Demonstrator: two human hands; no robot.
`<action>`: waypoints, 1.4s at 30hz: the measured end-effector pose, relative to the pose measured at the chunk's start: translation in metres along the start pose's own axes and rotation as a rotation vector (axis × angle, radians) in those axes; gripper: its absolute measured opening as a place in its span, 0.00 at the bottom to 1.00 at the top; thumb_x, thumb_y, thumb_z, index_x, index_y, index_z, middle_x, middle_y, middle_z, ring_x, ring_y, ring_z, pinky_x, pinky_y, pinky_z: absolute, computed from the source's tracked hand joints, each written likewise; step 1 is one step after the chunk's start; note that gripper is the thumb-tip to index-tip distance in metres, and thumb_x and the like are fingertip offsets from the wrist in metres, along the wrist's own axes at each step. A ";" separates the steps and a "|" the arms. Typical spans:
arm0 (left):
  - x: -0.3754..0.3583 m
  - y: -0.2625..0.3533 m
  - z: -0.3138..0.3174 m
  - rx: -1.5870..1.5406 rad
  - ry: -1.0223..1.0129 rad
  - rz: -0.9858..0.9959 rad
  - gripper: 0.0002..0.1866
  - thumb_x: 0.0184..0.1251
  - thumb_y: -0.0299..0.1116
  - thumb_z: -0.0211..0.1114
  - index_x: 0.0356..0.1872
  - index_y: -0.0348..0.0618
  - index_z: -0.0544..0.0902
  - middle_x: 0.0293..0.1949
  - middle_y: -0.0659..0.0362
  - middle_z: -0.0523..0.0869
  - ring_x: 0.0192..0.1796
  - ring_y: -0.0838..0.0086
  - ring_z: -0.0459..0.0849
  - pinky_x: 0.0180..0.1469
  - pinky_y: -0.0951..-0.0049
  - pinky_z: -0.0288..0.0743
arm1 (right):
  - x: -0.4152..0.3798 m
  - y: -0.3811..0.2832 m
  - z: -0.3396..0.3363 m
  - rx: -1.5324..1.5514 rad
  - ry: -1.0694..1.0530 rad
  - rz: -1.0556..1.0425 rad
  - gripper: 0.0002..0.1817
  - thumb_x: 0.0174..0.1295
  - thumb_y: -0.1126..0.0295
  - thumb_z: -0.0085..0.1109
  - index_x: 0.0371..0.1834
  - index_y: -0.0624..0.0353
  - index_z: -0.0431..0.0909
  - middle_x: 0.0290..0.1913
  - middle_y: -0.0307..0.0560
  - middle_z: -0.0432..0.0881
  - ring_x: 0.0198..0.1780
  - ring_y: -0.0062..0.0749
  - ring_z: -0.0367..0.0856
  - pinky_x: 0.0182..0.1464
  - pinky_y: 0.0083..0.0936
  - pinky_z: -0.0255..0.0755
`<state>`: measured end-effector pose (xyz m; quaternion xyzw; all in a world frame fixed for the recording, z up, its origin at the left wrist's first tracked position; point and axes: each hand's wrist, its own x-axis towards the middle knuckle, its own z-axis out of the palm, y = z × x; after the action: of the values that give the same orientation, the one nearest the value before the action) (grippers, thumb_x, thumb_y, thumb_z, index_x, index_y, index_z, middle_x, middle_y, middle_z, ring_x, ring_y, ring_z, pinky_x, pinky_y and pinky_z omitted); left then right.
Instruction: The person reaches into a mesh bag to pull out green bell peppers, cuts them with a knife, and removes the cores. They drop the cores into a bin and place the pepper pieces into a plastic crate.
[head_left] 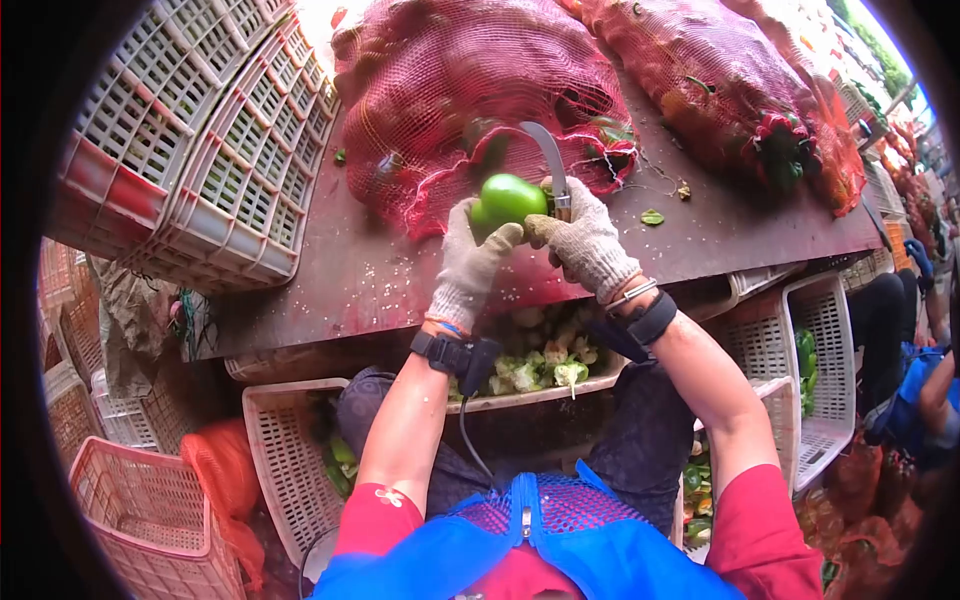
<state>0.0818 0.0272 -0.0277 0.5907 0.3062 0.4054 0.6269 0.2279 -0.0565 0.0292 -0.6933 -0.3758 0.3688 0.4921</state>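
Brown table [330, 270] bears red mesh sacks [470, 75]; stacked crates [215, 150], seemingly.

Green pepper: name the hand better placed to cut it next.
Right. The right hand already grips the curved knife against the green pepper; the left hand only holds the pepper.

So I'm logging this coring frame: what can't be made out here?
Head view only:
- Knife handle: hidden inside the gloved right hand.
- Pepper underside: covered by the left hand.
- Sack contents: blurred by red mesh.
- Crate of cores: partly hidden by both forearms.
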 end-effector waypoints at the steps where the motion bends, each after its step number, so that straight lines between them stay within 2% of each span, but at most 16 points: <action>1: -0.006 -0.005 -0.008 -0.045 0.017 0.024 0.33 0.56 0.43 0.75 0.57 0.39 0.69 0.48 0.55 0.79 0.47 0.71 0.82 0.49 0.71 0.80 | -0.010 0.000 0.004 -0.082 0.013 -0.108 0.22 0.54 0.67 0.70 0.50 0.58 0.73 0.33 0.45 0.82 0.30 0.28 0.81 0.31 0.29 0.75; 2: -0.018 0.016 -0.011 -0.173 0.020 -0.047 0.43 0.46 0.49 0.81 0.58 0.35 0.68 0.46 0.54 0.79 0.48 0.72 0.79 0.50 0.71 0.77 | -0.022 0.000 0.008 -0.165 0.020 -0.214 0.22 0.53 0.67 0.70 0.50 0.58 0.72 0.34 0.47 0.82 0.31 0.30 0.82 0.33 0.30 0.76; 3: -0.026 0.022 -0.013 -0.111 0.088 -0.037 0.43 0.45 0.48 0.81 0.57 0.35 0.68 0.46 0.54 0.79 0.48 0.72 0.79 0.50 0.71 0.77 | -0.040 -0.014 0.013 -0.182 -0.054 -0.205 0.23 0.52 0.66 0.70 0.50 0.58 0.73 0.35 0.50 0.83 0.35 0.37 0.83 0.39 0.33 0.76; 4: -0.034 0.025 -0.016 -0.044 0.151 -0.027 0.42 0.44 0.46 0.82 0.57 0.35 0.69 0.46 0.53 0.79 0.48 0.72 0.79 0.50 0.72 0.77 | -0.059 -0.033 0.014 -0.076 -0.217 0.121 0.23 0.51 0.65 0.70 0.48 0.58 0.74 0.35 0.51 0.83 0.39 0.43 0.83 0.44 0.34 0.75; 6: -0.047 0.029 -0.026 0.266 0.181 -0.019 0.35 0.44 0.38 0.79 0.54 0.41 0.71 0.47 0.55 0.78 0.46 0.70 0.82 0.49 0.71 0.80 | -0.069 -0.022 0.019 -0.285 -0.389 -0.144 0.20 0.52 0.64 0.69 0.45 0.59 0.75 0.34 0.51 0.82 0.39 0.42 0.84 0.42 0.35 0.75; 7: -0.048 0.004 -0.038 0.621 0.215 0.194 0.34 0.43 0.35 0.77 0.53 0.40 0.72 0.46 0.55 0.78 0.46 0.69 0.81 0.51 0.70 0.78 | -0.075 -0.029 0.015 -0.530 -0.355 -0.103 0.19 0.53 0.62 0.68 0.43 0.61 0.75 0.33 0.53 0.81 0.39 0.45 0.83 0.42 0.37 0.75; 8: -0.054 -0.007 -0.050 0.691 0.183 0.297 0.34 0.43 0.36 0.77 0.53 0.40 0.72 0.47 0.53 0.79 0.49 0.67 0.81 0.54 0.67 0.77 | -0.085 -0.049 0.008 -0.396 -0.330 0.134 0.20 0.55 0.59 0.67 0.43 0.61 0.75 0.34 0.56 0.82 0.39 0.49 0.83 0.42 0.39 0.75; 10: -0.057 -0.001 -0.064 0.391 0.169 0.002 0.34 0.43 0.36 0.78 0.53 0.39 0.72 0.47 0.52 0.79 0.52 0.65 0.80 0.57 0.66 0.75 | -0.082 -0.032 -0.017 -0.559 -0.165 -0.048 0.20 0.57 0.57 0.64 0.43 0.61 0.75 0.35 0.57 0.83 0.39 0.49 0.83 0.43 0.39 0.75; 14: -0.056 0.003 -0.075 0.718 0.086 0.110 0.40 0.45 0.34 0.78 0.63 0.42 0.71 0.55 0.51 0.78 0.55 0.63 0.79 0.61 0.67 0.73 | -0.090 -0.017 -0.037 -0.482 -0.109 -0.045 0.18 0.61 0.58 0.60 0.44 0.61 0.76 0.35 0.57 0.83 0.39 0.48 0.84 0.43 0.37 0.74; 20: -0.057 0.010 -0.080 0.544 0.032 0.047 0.43 0.45 0.30 0.78 0.67 0.42 0.68 0.59 0.49 0.76 0.60 0.60 0.78 0.64 0.65 0.71 | -0.075 0.011 0.036 -0.555 -0.240 -0.089 0.18 0.62 0.57 0.59 0.44 0.61 0.74 0.34 0.64 0.82 0.41 0.61 0.81 0.43 0.49 0.72; 27: -0.052 0.005 -0.073 0.725 0.083 0.154 0.41 0.48 0.36 0.79 0.65 0.38 0.70 0.58 0.46 0.79 0.59 0.60 0.79 0.61 0.67 0.73 | -0.053 0.020 0.065 -0.706 -0.209 -0.192 0.12 0.64 0.63 0.54 0.40 0.61 0.72 0.32 0.65 0.81 0.40 0.63 0.80 0.40 0.51 0.73; 32: -0.048 0.004 -0.065 0.566 0.132 0.080 0.36 0.50 0.35 0.78 0.60 0.37 0.73 0.55 0.49 0.81 0.56 0.64 0.80 0.59 0.68 0.74 | -0.061 0.038 0.048 -0.838 -0.181 -0.309 0.10 0.63 0.66 0.54 0.38 0.62 0.71 0.29 0.65 0.80 0.37 0.63 0.80 0.38 0.52 0.73; 33: -0.046 0.003 -0.067 0.575 0.121 0.090 0.36 0.50 0.34 0.78 0.61 0.38 0.73 0.55 0.49 0.81 0.56 0.64 0.80 0.60 0.68 0.74 | -0.073 0.032 0.040 -0.915 -0.228 -0.189 0.10 0.61 0.66 0.54 0.37 0.63 0.71 0.30 0.65 0.80 0.37 0.63 0.81 0.38 0.52 0.73; 37: -0.043 0.002 -0.069 0.491 0.081 0.035 0.38 0.49 0.35 0.78 0.62 0.42 0.71 0.56 0.48 0.78 0.57 0.62 0.78 0.60 0.65 0.72 | -0.107 0.043 0.014 -0.749 -0.083 -0.136 0.15 0.59 0.62 0.60 0.43 0.59 0.73 0.33 0.61 0.82 0.38 0.59 0.82 0.40 0.47 0.75; 38: -0.045 0.008 -0.061 0.575 0.098 0.022 0.37 0.48 0.36 0.79 0.61 0.42 0.71 0.55 0.48 0.78 0.56 0.60 0.78 0.60 0.64 0.72 | -0.104 0.024 0.021 -0.615 -0.032 0.004 0.16 0.60 0.60 0.61 0.42 0.59 0.73 0.33 0.60 0.82 0.39 0.58 0.82 0.40 0.44 0.74; 42: -0.044 0.004 -0.034 0.743 0.165 0.034 0.35 0.45 0.36 0.77 0.56 0.43 0.71 0.53 0.45 0.77 0.56 0.53 0.77 0.60 0.60 0.72 | -0.050 0.015 0.057 -0.421 0.088 -0.078 0.22 0.58 0.52 0.65 0.43 0.60 0.75 0.35 0.59 0.83 0.39 0.51 0.82 0.42 0.39 0.74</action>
<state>0.0303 0.0060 -0.0317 0.7481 0.4718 0.3232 0.3366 0.1577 -0.0815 0.0081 -0.7811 -0.4491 0.2321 0.3665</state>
